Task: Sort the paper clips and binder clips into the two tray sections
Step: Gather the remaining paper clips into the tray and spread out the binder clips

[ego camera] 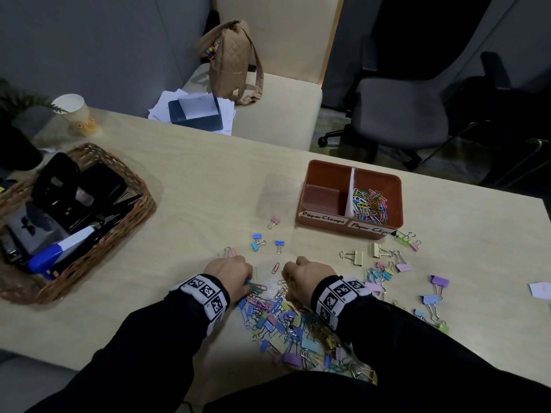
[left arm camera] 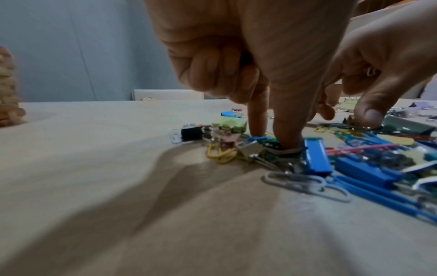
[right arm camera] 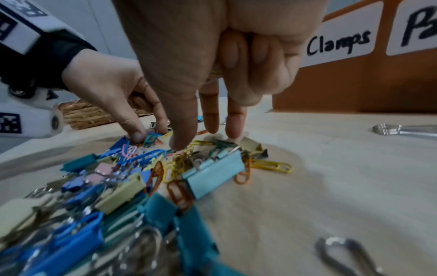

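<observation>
A mixed pile of coloured paper clips and binder clips (ego camera: 292,320) lies on the table in front of me. The brown two-section tray (ego camera: 302,201) stands beyond it: the left section labelled "Paper Clamps" is bare, and the right holds paper clips (ego camera: 369,204). My left hand (ego camera: 229,272) is at the pile's far left edge, thumb and forefinger pinching a teal paper clip (right arm camera: 150,139). My right hand (ego camera: 304,275) reaches down beside it. Its thumb (right arm camera: 179,143) touches a yellow paper clip (right arm camera: 201,143). Its last two fingers curl into the palm over what looks like a pale clip (left arm camera: 370,71).
Loose binder clips (ego camera: 384,272) are scattered right of the pile and below the tray. A few small ones (ego camera: 259,242) lie ahead of my hands. A wicker basket (ego camera: 140,186) of office tools stands at the left, with a paper cup (ego camera: 79,114) behind it.
</observation>
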The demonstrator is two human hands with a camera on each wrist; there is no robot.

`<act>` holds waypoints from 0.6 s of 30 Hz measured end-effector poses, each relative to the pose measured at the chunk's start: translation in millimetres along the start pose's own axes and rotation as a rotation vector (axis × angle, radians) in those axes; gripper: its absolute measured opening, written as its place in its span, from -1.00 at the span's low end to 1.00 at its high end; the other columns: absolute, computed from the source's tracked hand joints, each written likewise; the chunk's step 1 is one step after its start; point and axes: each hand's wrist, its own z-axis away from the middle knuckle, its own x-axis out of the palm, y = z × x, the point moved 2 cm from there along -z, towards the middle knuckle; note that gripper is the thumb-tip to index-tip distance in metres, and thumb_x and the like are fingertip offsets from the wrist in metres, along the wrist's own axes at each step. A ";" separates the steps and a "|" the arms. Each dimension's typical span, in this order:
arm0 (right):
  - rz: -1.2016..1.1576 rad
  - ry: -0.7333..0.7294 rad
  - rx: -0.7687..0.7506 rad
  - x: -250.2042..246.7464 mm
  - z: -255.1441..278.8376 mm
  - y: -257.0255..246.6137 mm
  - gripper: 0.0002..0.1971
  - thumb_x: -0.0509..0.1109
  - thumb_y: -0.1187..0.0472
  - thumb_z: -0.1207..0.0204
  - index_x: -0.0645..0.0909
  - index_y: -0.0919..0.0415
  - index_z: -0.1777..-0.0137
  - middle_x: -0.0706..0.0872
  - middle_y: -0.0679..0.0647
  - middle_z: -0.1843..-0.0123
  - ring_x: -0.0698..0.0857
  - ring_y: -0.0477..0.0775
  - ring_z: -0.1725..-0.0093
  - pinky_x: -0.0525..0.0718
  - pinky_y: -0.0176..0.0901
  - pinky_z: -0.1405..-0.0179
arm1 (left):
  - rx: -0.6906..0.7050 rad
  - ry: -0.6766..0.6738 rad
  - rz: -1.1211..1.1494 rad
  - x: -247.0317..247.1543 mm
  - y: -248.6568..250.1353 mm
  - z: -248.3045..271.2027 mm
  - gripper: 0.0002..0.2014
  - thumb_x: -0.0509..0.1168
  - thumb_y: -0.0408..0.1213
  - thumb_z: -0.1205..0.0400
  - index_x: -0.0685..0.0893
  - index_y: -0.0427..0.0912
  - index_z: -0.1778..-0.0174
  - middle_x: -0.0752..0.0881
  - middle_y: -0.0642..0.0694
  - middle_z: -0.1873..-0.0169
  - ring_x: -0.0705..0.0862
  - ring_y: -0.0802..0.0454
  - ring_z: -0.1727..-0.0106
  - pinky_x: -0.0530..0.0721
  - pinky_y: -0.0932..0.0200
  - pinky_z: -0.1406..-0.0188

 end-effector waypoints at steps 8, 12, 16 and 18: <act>0.127 -0.072 -0.074 8.3 8.6 -9.4 -0.59 0.36 0.23 -0.57 0.43 0.24 -0.39 0.55 0.19 -0.24 0.66 0.25 -0.15 0.62 0.04 -0.05 | 0.059 0.016 0.038 -0.1 16.5 -4.7 -0.77 0.17 -0.15 -0.66 0.67 -0.09 -0.12 0.64 -0.10 -0.09 0.66 -0.13 -0.08 0.60 0.03 -0.01; 0.081 -0.056 -0.030 11.5 6.1 -10.1 -0.65 0.36 0.26 -0.56 0.48 0.26 -0.32 0.59 0.20 -0.22 0.65 0.25 -0.17 0.62 0.04 -0.09 | 0.032 0.017 0.245 1.1 10.8 -5.1 -0.84 0.18 -0.16 -0.65 0.65 -0.10 0.05 0.66 -0.05 0.09 0.66 -0.07 0.07 0.59 0.11 0.12; 0.006 -0.055 0.012 14.9 4.5 -7.6 -0.76 0.31 0.26 -0.58 0.52 0.21 -0.23 0.61 0.18 -0.17 0.64 0.24 -0.14 0.62 0.02 -0.07 | -0.063 -0.002 0.509 -2.4 9.5 -6.2 -0.80 0.10 -0.20 -0.72 0.54 -0.16 0.14 0.68 -0.14 0.20 0.64 -0.11 0.14 0.56 0.10 0.14; -0.072 -0.045 0.037 13.9 5.6 -2.1 -0.80 0.32 0.32 -0.53 0.55 0.18 -0.15 0.63 0.15 -0.13 0.64 0.21 -0.12 0.62 -0.01 -0.07 | -0.087 -0.009 0.629 -6.7 10.6 -7.4 -0.80 0.09 -0.24 -0.74 0.49 -0.14 0.19 0.65 -0.11 0.25 0.61 -0.10 0.16 0.56 0.09 0.12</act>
